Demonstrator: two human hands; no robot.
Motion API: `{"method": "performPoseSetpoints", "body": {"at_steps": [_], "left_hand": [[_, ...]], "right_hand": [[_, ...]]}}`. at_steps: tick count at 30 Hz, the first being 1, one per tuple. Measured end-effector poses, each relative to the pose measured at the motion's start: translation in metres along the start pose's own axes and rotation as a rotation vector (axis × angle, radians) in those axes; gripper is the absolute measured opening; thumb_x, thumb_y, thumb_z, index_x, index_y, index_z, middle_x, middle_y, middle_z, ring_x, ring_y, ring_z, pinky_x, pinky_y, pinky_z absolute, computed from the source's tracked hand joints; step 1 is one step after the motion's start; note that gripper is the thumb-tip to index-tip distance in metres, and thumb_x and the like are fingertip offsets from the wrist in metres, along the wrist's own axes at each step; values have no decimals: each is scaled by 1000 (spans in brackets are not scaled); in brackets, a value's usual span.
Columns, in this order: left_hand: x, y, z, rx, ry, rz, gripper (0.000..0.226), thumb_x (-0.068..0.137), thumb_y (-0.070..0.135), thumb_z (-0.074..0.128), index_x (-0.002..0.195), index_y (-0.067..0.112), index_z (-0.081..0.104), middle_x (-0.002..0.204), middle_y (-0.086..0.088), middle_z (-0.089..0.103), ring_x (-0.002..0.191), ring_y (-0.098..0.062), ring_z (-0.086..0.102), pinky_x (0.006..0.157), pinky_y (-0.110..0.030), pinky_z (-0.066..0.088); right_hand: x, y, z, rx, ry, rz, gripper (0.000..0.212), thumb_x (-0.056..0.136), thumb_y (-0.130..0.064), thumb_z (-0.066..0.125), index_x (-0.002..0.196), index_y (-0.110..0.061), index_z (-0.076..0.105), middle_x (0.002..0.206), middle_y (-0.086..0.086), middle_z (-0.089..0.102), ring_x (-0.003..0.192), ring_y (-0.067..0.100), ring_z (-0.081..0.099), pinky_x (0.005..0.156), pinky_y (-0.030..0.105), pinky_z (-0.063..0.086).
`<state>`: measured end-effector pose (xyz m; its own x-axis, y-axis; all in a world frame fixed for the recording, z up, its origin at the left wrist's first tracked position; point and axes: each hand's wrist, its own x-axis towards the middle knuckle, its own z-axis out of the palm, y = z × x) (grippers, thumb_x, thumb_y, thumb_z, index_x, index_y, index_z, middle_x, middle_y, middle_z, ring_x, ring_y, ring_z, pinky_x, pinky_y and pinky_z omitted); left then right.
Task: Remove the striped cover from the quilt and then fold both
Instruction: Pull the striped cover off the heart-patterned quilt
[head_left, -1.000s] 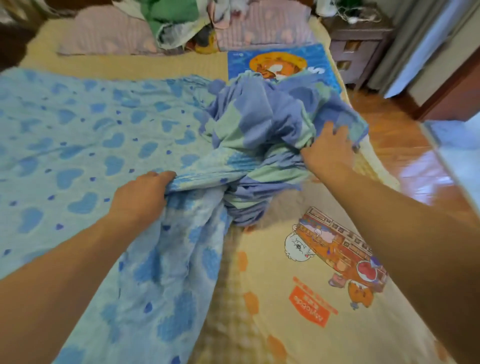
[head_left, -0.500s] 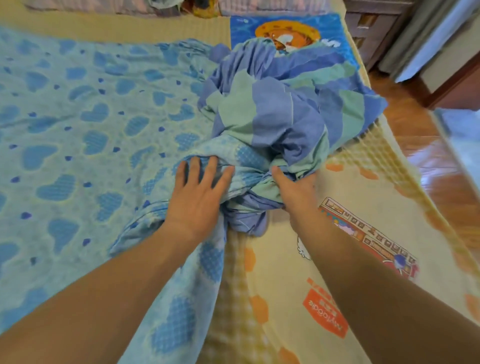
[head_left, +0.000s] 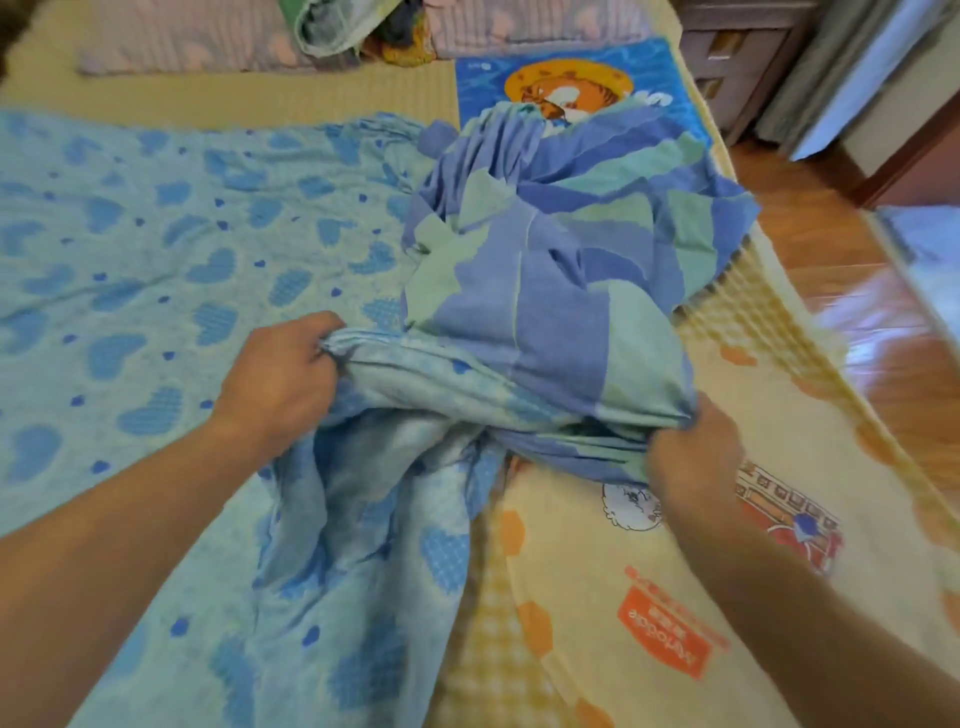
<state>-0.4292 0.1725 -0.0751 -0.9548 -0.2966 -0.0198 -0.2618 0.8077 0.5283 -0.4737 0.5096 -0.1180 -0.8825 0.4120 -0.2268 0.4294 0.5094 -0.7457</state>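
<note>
Gripping a bunched fold of the soft heart-print quilt (head_left: 156, 291), the left hand (head_left: 278, 379) holds firm. The right hand (head_left: 693, 452) clutches the crumpled striped cover (head_left: 561, 291), heaped between both hands on the bed (head_left: 597, 597).

Striped cover (head_left: 561, 291): wide blue, periwinkle and pale green bands; bunched in a loose, creased heap on the right half of the bed, its near lower edge gathered into a tight fold. Quilt (head_left: 156, 270): light blue with darker blue heart and dot print; spread mostly flat over the left half of the bed, its right near portion drawn up into ridged folds that run under the heap's near edge.
</note>
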Motion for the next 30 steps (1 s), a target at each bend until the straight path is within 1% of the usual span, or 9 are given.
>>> {"method": "performPoseSetpoints", "body": {"at_steps": [5, 7, 9, 12, 15, 19, 23, 27, 30], "left_hand": [[-59, -35, -26, -4, -228, -84, 40, 77, -12, 57, 76, 26, 68, 69, 13, 70, 71, 0, 62, 62, -12, 43], [-73, -54, -25, 100, -262, -80, 32, 72, 3, 65, 75, 35, 65, 78, 12, 72, 77, -11, 66, 71, -26, 52], [-84, -70, -18, 387, -371, -28, 28, 65, 19, 64, 87, 36, 63, 88, 1, 69, 88, -30, 65, 76, -40, 53], [-104, -63, 24, 605, -542, 44, 40, 76, 35, 50, 114, 40, 61, 111, 5, 62, 107, -27, 60, 86, -39, 48], [-112, -31, 66, 375, -390, 69, 40, 80, 40, 33, 103, 27, 63, 98, 2, 65, 92, -27, 64, 77, -39, 51], [-140, 9, 99, -115, -237, -195, 18, 98, 22, 43, 90, 27, 58, 79, 8, 65, 74, -11, 60, 68, -28, 42], [-195, 47, 126, -415, -378, -413, 37, 100, 4, 44, 81, 29, 62, 77, 32, 65, 78, 16, 58, 77, -3, 39], [-229, 76, 145, -673, -527, -642, 30, 98, 19, 44, 105, 19, 74, 107, 4, 75, 108, -15, 67, 108, -40, 44], [-242, 110, 143, -666, -567, -607, 26, 99, 26, 45, 104, 25, 71, 102, 17, 72, 104, -1, 63, 96, -10, 41]], "right_hand": [[154, -51, -49, 242, 31, 121, 17, 94, -19, 46, 94, -11, 62, 83, 8, 55, 61, 17, 61, 42, 25, 49], [179, -60, -48, 120, -111, 174, 26, 101, -22, 43, 78, -15, 50, 73, 6, 53, 39, 11, 54, 29, 16, 38], [176, -52, -44, -113, -320, 227, 21, 98, -36, 52, 91, -17, 54, 92, 9, 59, 72, 19, 62, 50, 30, 55], [145, -16, -37, -519, -186, -58, 64, 95, -50, 51, 140, -5, 39, 139, 25, 45, 122, 44, 48, 95, 51, 46], [95, 24, -15, -314, -321, -308, 57, 94, -41, 52, 142, -13, 40, 141, 17, 46, 115, 36, 54, 92, 46, 48], [60, 74, 13, -258, -495, -121, 105, 69, -67, 70, 150, -37, 12, 157, 1, 29, 136, 30, 40, 99, 55, 48], [86, 71, 21, 203, -472, 143, 31, 87, -15, 70, 112, -21, 53, 99, 7, 63, 84, 24, 61, 59, 27, 55], [134, 55, 6, -160, -536, 10, 35, 101, -2, 45, 135, 4, 51, 127, 18, 55, 116, 32, 54, 98, 37, 41], [193, 12, -63, -202, -381, -180, 17, 97, -3, 44, 91, 2, 60, 84, 15, 61, 79, 14, 66, 76, 26, 50]]}}
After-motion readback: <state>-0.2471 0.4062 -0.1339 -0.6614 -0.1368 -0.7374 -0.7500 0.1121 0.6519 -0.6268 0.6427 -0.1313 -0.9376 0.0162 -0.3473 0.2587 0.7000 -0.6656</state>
